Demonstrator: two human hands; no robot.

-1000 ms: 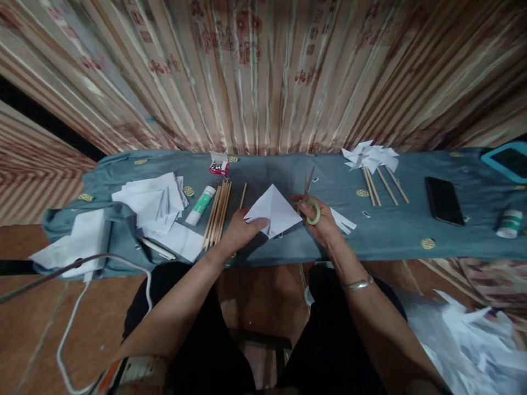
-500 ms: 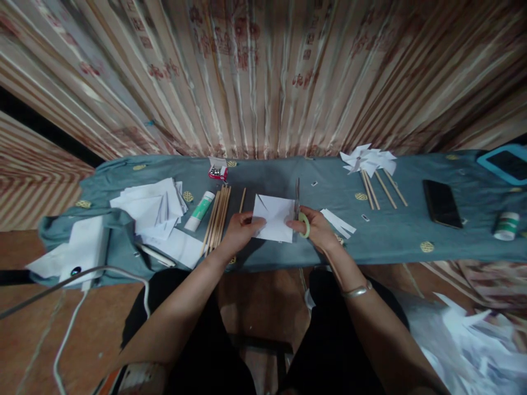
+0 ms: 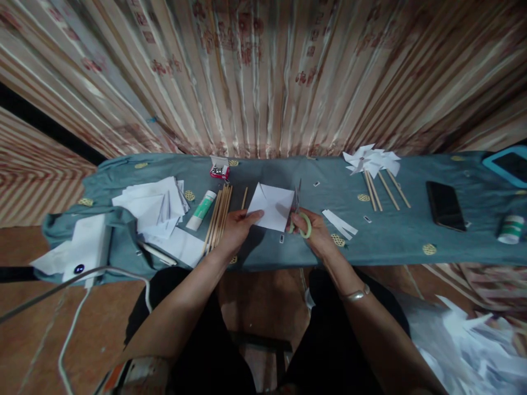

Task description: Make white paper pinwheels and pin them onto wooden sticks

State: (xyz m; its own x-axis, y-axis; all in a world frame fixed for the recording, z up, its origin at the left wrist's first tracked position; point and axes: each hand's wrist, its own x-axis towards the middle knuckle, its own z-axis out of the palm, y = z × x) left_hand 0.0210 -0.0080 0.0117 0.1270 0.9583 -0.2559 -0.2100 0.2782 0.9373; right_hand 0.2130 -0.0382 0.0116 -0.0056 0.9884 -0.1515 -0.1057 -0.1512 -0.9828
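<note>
My left hand (image 3: 239,227) pinches the left edge of a white paper square (image 3: 272,207), thumb on top. A slit runs inward from the upper left corner of the sheet. In my right hand (image 3: 313,230) is a pair of scissors (image 3: 304,226) with pale green handles, blades pointing away from me and slightly parted. The scissors are close beside the paper's right edge; I cannot tell whether they touch it. A bundle of wooden sticks (image 3: 218,216) lies left of the paper, with one separate stick (image 3: 244,198) nearer to it.
Left on the cloth-covered table (image 3: 395,241) are a glue stick (image 3: 201,210), a red box of pins (image 3: 219,169) and stacked paper (image 3: 150,203). To the right lie paper strips (image 3: 340,224), paper pinwheels on sticks (image 3: 370,160), a phone (image 3: 445,206) and another glue stick (image 3: 511,229).
The paper square has turned and tilted in my left hand. My right thumb has come off the paper, and the scissors' handles have opened wider.
</note>
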